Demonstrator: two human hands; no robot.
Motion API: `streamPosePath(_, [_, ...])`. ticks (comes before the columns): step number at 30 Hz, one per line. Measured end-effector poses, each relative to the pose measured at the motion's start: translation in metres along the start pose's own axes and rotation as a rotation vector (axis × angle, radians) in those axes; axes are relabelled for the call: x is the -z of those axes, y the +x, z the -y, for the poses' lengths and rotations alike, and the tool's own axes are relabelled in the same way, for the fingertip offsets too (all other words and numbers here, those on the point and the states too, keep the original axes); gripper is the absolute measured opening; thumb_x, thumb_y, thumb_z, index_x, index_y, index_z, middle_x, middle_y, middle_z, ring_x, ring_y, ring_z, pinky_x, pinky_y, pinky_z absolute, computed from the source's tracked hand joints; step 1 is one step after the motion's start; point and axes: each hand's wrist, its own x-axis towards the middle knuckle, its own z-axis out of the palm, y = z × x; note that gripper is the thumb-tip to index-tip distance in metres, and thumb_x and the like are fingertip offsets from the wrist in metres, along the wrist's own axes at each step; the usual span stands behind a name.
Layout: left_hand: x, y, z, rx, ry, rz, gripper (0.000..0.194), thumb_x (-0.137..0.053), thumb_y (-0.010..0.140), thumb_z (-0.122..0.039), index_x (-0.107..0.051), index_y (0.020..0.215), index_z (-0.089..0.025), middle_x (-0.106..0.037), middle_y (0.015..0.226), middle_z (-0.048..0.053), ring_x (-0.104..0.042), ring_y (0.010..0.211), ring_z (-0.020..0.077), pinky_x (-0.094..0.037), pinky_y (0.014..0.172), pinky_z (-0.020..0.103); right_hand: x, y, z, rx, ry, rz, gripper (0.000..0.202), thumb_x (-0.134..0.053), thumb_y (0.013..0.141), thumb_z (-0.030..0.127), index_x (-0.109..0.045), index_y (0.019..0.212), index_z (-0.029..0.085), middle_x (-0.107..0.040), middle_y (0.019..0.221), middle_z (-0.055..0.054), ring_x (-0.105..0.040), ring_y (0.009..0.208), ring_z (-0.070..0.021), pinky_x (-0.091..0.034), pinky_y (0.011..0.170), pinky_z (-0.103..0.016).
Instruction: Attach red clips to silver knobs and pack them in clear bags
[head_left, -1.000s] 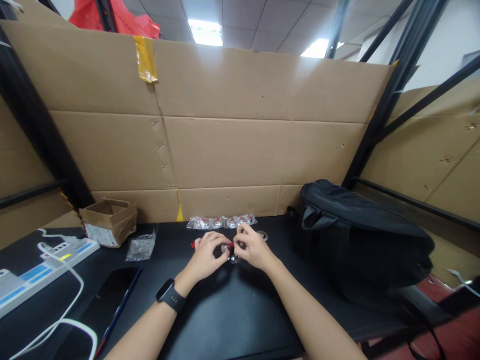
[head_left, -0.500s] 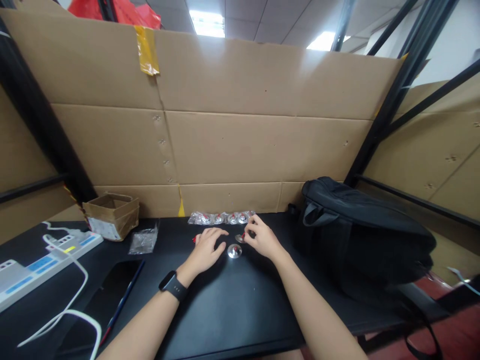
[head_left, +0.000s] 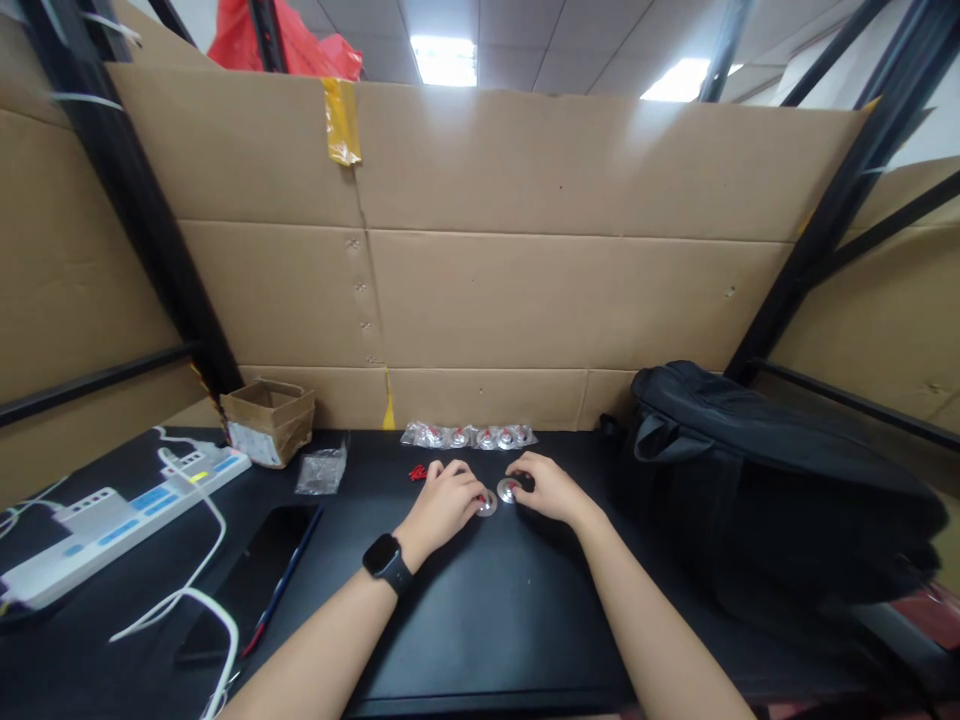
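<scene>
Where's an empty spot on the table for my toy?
Biggest: the front of the black table, between the left forearm and right forearm. Smaller: between the plastic bag and red pieces. The left side is crowded with the power strip and white cable.

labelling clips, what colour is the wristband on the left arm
The wristband is black, and it shows best in the head view.
</scene>
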Motion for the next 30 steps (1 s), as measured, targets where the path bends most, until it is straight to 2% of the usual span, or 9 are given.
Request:
streamPosePath(3, [0.0, -0.001, 0.002, -0.005, 0.031, -0.024, 0.015, -0.056, 0.092, -0.027, -0.071, 0.094, -0.03, -0.072, 0.094, 0.004, -0.051, 0.108, 0.0245, -0.029, 0.09, 0.043, -0.003, 0.002, -0.004, 0.038, 0.006, 0.052, 0.016, -0.069, 0.078, 0.016, -0.077, 0.089, 0.024, -0.069, 0.088, -0.004, -0.064, 0.085, -0.0184, -0.046, 0.081, -0.028])
streamPosePath(8, [-0.004, -0.001, 0.003, 0.025, 0.055, -0.079, 0.02, -0.05, 0.096, -0.028, -0.068, 0.089, -0.026, -0.071, 0.093, 0.004, -0.051, 0.107, 0.0237, -0.027, 0.091, 0.043, -0.006, 0.002, -0.01, -0.009, -0.066, 0.061, 0.015, -0.068, 0.08, 0.014, -0.077, 0.082, 0.025, -0.071, 0.09, -0.004, -0.065, 0.088, -0.0197, -0.046, 0.08, -0.029])
streamPosePath(10, [-0.004, -0.001, 0.005, 0.088, 0.027, -0.099, 0.019, -0.05, 0.096, -0.029, -0.067, 0.088, -0.025, -0.07, 0.094, 0.004, -0.051, 0.107, 0.0233, -0.027, 0.091, 0.042, -0.006, 0.002, -0.01, -0.036, -0.09, 0.045, 0.014, -0.067, 0.079, 0.013, -0.076, 0.079, 0.025, -0.07, 0.089, -0.004, -0.064, 0.088, -0.02, -0.046, 0.08, -0.03])
streamPosePath(13, [-0.001, 0.0, 0.01, 0.255, -0.059, -0.171, 0.018, -0.052, 0.095, -0.032, -0.067, 0.086, -0.026, -0.07, 0.096, 0.002, -0.053, 0.107, 0.023, -0.029, 0.091, 0.042, -0.006, 0.003, -0.007, -0.044, -0.026, -0.03, 0.01, -0.067, 0.08, 0.015, -0.073, 0.076, 0.022, -0.069, 0.088, -0.004, -0.063, 0.087, -0.0192, -0.046, 0.082, -0.03])
streamPosePath(17, [0.002, 0.003, 0.017, 0.418, -0.166, -0.307, 0.018, -0.055, 0.093, -0.037, -0.07, 0.09, -0.027, -0.069, 0.105, 0.002, -0.054, 0.11, 0.0247, -0.033, 0.093, 0.043, -0.011, 0.008, 0.007, -0.065, 0.239, -0.213, 0.01, -0.064, 0.086, 0.025, -0.071, 0.081, 0.02, -0.068, 0.094, -0.006, -0.063, 0.086, -0.0182, -0.049, 0.075, -0.029])
streamPosePath(19, [0.002, 0.004, 0.018, 0.433, -0.197, -0.383, 0.017, -0.058, 0.091, -0.038, -0.071, 0.09, -0.028, -0.065, 0.112, 0.003, -0.053, 0.112, 0.0251, -0.036, 0.094, 0.044, -0.018, 0.012, 0.017, -0.092, 0.377, -0.302, 0.014, -0.064, 0.087, 0.032, -0.071, 0.085, 0.02, -0.067, 0.101, -0.007, -0.064, 0.09, -0.0196, -0.05, 0.071, -0.029])
streamPosePath(21, [0.0, 0.005, 0.018, 0.413, -0.233, -0.442, 0.017, -0.06, 0.09, -0.039, -0.073, 0.089, -0.028, -0.062, 0.114, 0.003, -0.053, 0.113, 0.0245, -0.038, 0.097, 0.043, -0.028, 0.015, 0.027, -0.108, 0.527, -0.345, 0.019, -0.065, 0.086, 0.038, -0.07, 0.087, 0.019, -0.066, 0.109, -0.009, -0.064, 0.097, -0.0217, -0.052, 0.075, -0.03])
streamPosePath(25, [-0.004, 0.007, 0.016, 0.361, -0.307, -0.506, 0.018, -0.061, 0.089, -0.04, -0.074, 0.089, -0.028, -0.06, 0.112, 0.004, -0.055, 0.111, 0.0234, -0.042, 0.099, 0.042, -0.045, 0.016, 0.046, -0.198, 0.925, -0.249, 0.031, -0.071, 0.081, 0.049, -0.064, 0.087, 0.019, -0.066, 0.116, -0.01, -0.068, 0.096, -0.0228, -0.056, 0.081, -0.036])
streamPosePath(30, [-0.003, 0.007, 0.015, 0.355, -0.278, -0.488, 0.016, -0.063, 0.088, -0.04, -0.075, 0.089, -0.029, -0.061, 0.108, 0.004, -0.055, 0.107, 0.0235, -0.043, 0.097, 0.043, -0.044, 0.011, 0.058, -0.296, 1.233, -0.153, 0.037, -0.075, 0.078, 0.048, -0.058, 0.098, 0.022, -0.066, 0.116, -0.008, -0.071, 0.088, -0.0208, -0.06, 0.079, -0.04])
